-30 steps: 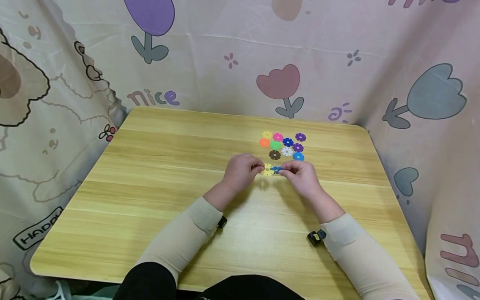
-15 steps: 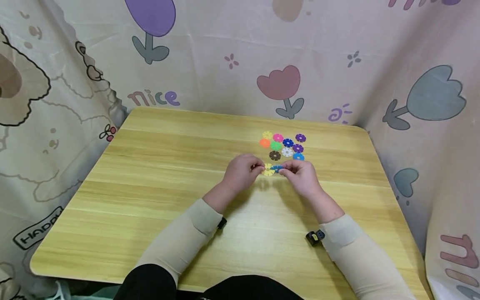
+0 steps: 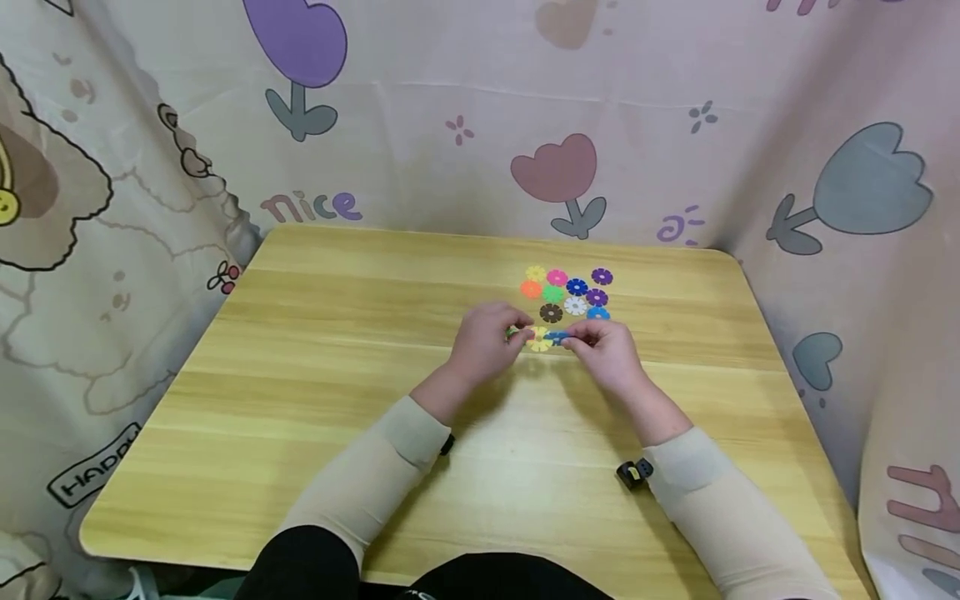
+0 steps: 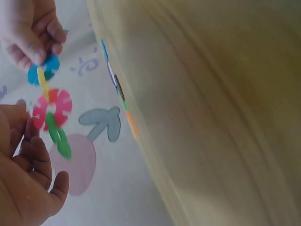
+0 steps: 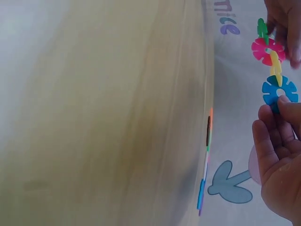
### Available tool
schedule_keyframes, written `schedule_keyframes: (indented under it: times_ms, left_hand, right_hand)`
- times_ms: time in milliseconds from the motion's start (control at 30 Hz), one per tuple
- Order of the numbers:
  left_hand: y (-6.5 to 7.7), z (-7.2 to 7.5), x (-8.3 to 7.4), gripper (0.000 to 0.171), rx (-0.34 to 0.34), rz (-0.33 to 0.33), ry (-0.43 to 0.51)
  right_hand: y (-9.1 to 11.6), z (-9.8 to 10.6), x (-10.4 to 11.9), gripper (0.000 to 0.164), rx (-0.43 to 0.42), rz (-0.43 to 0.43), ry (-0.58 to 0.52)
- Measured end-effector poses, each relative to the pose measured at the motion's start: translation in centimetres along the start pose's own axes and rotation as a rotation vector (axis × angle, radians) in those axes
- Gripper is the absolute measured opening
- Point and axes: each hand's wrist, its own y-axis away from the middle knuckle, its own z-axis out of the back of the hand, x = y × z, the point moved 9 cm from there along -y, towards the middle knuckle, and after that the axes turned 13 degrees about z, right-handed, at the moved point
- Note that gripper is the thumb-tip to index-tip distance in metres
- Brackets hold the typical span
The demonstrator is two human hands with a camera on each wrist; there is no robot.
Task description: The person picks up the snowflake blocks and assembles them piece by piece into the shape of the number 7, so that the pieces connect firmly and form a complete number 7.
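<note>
A short chain of slotted plastic snowflake discs hangs between my hands, above the table. Its links run from a green disc through a pink disc and a yellow disc to a blue disc. Neighbouring discs sit at an angle to each other, joined at their slots. My left hand pinches the pink disc at its edge, with the green one sticking out beside the fingers. At the other end, my right hand holds the blue disc between thumb and fingers.
Just beyond the hands, several loose discs lie flat on the wooden table, among them a brown disc, a white disc and an orange disc. A printed curtain stands behind the table.
The head view has shifted slightly. My left hand has turned a little, and green now shows beside its fingers. Both hands keep their hold on the chain.
</note>
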Motion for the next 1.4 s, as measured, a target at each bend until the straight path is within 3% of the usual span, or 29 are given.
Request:
schedule_keyframes:
  times_ms: [233, 500, 633, 800, 900, 1100, 1400]
  left_hand:
    - [0.0, -2.6, -1.0, 0.013, 0.088, -0.014, -0.105]
    - [-0.6, -2.6, -0.9, 0.011, 0.074, 0.008, -0.102]
    - [-0.8, -2.7, -0.6, 0.011, 0.091, 0.034, -0.113]
    - [-0.8, -2.6, -0.1, 0.010, 0.077, 0.047, -0.116]
    - [-0.8, -2.7, 0.2, 0.010, 0.073, 0.047, -0.115]
    - [-0.8, -2.6, 0.4, 0.010, 0.079, 0.053, -0.126]
    - [-0.7, -2.4, 0.7, 0.010, 0.088, 0.071, -0.124]
  right_hand:
    - [0.3, -0.8, 0.2, 0.003, 0.015, 0.041, -0.005]
    - [-0.4, -1.3, 0.5, 0.007, 0.075, 0.057, -0.024]
    - [-1.0, 0.1, -1.2, 0.019, 0.117, -0.017, 0.058]
    - [-2.0, 3.3, -4.5, 0.028, 0.082, -0.134, 0.273]
    - [-2.5, 4.2, -6.1, 0.035, 0.092, -0.189, 0.368]
    - [-3.3, 4.1, -7.4, 0.052, 0.132, -0.272, 0.433]
    - [-4.2, 3.3, -8.4, 0.061, 0.199, -0.331, 0.486]
